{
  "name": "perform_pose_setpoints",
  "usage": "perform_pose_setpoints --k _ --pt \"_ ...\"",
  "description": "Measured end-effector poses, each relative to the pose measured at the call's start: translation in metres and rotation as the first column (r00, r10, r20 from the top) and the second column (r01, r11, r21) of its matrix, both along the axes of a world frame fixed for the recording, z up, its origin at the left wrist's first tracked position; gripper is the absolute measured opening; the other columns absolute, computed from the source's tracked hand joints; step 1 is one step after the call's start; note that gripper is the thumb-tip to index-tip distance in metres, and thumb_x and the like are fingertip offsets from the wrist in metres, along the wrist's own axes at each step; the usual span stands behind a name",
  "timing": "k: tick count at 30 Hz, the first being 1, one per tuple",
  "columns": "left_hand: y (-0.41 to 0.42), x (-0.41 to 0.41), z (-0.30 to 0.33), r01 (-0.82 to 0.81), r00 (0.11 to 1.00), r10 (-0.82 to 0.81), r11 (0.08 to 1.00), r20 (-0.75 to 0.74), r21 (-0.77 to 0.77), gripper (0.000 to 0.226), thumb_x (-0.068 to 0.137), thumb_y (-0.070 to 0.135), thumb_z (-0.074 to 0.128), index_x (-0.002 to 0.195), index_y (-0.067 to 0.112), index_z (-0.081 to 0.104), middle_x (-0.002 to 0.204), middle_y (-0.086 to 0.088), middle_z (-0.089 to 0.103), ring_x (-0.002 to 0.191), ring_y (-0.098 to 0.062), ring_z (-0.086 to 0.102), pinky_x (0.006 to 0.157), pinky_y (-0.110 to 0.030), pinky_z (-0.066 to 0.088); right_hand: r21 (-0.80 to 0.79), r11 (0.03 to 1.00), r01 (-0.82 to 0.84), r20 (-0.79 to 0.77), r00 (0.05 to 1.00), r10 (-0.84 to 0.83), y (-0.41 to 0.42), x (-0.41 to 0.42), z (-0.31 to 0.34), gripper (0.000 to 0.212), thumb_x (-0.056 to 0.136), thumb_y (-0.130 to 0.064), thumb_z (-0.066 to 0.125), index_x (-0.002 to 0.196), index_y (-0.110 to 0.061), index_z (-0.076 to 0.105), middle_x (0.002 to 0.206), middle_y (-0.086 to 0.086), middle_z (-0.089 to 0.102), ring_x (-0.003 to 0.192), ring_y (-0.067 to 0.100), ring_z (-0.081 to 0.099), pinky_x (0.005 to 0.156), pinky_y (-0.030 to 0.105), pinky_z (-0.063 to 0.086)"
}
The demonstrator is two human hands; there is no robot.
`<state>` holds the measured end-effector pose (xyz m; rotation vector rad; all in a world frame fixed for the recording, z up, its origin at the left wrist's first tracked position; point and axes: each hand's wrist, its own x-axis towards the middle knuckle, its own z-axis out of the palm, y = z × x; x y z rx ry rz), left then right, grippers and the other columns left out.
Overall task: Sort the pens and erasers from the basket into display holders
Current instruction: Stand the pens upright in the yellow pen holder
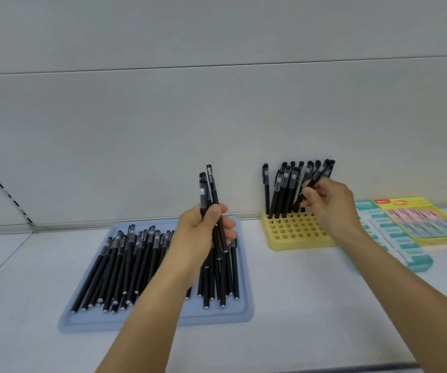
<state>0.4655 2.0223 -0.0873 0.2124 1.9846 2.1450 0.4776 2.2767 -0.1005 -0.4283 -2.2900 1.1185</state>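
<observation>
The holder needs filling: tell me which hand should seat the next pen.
Right. The right hand already pinches a pen over the yellow holder, while the left hand grips a spare bundle above the blue tray.

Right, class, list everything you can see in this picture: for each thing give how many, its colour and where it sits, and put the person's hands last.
Tray: one, pale blue, on the white shelf, left of centre.
Loose pens: many, black, lying in the tray.
Pen holder: one, yellow, with a grid of holes, right of the tray.
Standing pens: about a dozen, black, upright in the holder's back rows.
Eraser packs: several, teal, pink and yellow, at the far right.
Shelf: one, white.
Left hand: grips a bundle of black pens above the tray.
Right hand: pinches one black pen over the holder.
</observation>
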Motion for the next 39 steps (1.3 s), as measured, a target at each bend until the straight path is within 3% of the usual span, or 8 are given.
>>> perform_pose_setpoints --k 4,9,22,27,30,34,36,39 --pt "0.006 0.005 -0.003 0.043 0.998 -0.045 0.998 0.051 0.043 0.024 0.103 0.022 0.045 0.106 0.007 0.064 0.076 -0.004 0.072 0.067 -0.018 0.068 0.066 -0.029 0.060 0.123 0.992 0.009 0.092 0.996 -0.020 -0.001 -0.010 0.003 0.026 0.095 -0.021 0.057 0.071 -0.014 0.053 0.068 0.002 0.068 0.064 0.010 0.068 0.069 0.038 0.056" --pt "0.008 0.005 -0.005 0.078 0.995 -0.080 0.996 0.062 0.034 0.024 0.103 0.024 0.046 0.108 0.009 0.065 0.080 -0.005 0.073 0.070 -0.018 0.069 0.068 -0.030 0.059 0.218 0.976 -0.017 0.162 0.987 -0.019 -0.005 -0.015 0.007 0.020 0.095 -0.023 0.059 0.079 -0.012 0.058 0.073 0.007 0.069 0.073 0.025 0.068 0.074 0.042 0.055" --pt "0.026 0.005 -0.003 0.179 0.979 -0.186 0.980 0.081 0.085 0.025 0.103 0.024 0.045 0.106 0.009 0.065 0.080 -0.005 0.072 0.070 -0.019 0.069 0.064 -0.028 0.056 0.175 0.984 -0.017 0.226 0.974 -0.023 -0.006 -0.013 -0.002 0.025 0.089 -0.029 0.068 0.070 -0.016 0.059 0.071 0.006 0.069 0.071 0.024 0.068 0.072 0.040 0.056" --pt "0.026 0.003 -0.001 0.215 0.974 -0.218 0.975 0.065 0.054 0.026 0.103 0.024 0.045 0.106 0.009 0.065 0.081 -0.005 0.073 0.071 -0.018 0.069 0.069 -0.031 0.058 0.292 0.954 0.066 0.281 0.948 -0.151 -0.005 -0.005 0.003 0.026 0.085 -0.043 0.069 0.090 -0.022 0.054 0.081 -0.008 0.061 0.078 0.016 0.057 0.064 0.031 0.041" --pt "0.029 0.005 -0.002 0.248 0.967 -0.250 0.968 0.051 0.050 0.026 0.103 0.026 0.045 0.106 0.010 0.066 0.083 -0.005 0.073 0.073 -0.019 0.069 0.072 -0.035 0.057 0.151 0.988 0.016 0.082 0.996 -0.029 -0.024 0.007 0.008 0.020 0.087 -0.045 0.063 0.085 -0.026 0.060 0.075 -0.011 0.059 0.073 0.006 0.057 0.062 0.030 0.041" --pt "0.036 0.010 -0.001 0.384 0.923 -0.384 0.923 0.013 -0.010 0.025 0.103 0.027 0.047 0.104 0.014 0.068 0.086 -0.008 0.073 0.076 -0.024 0.070 0.070 -0.034 0.058 -0.217 0.849 -0.482 0.056 0.862 0.504 -0.054 0.023 0.027 0.022 0.091 -0.038 0.064 0.073 -0.027 0.071 0.066 -0.009 0.066 0.061 -0.001 0.059 0.058 0.014 0.044" --pt "0.039 0.010 0.001 0.392 0.920 -0.392 0.919 0.012 -0.028 0.025 0.103 0.026 0.047 0.105 0.013 0.067 0.090 -0.008 0.075 0.081 -0.026 0.072 0.072 -0.035 0.060 -0.235 0.843 -0.483 -0.013 0.869 0.494 -0.051 0.024 0.033 0.020 0.091 -0.029 0.066 0.074 -0.021 0.071 0.059 -0.007 0.061 0.052 0.000 0.053 0.050 0.011 0.040" --pt "0.039 0.006 0.001 0.307 0.952 -0.307 0.951 0.017 -0.034 0.026 0.104 0.024 0.044 0.108 0.010 0.066 0.095 -0.006 0.076 0.089 -0.023 0.073 0.080 -0.037 0.060 -0.277 0.926 -0.255 -0.096 0.967 0.237 -0.032 0.023 0.037 0.019 0.094 -0.027 0.061 0.080 -0.016 0.067 0.054 -0.002 0.061 0.044 0.008 0.051 0.043 0.021 0.040"
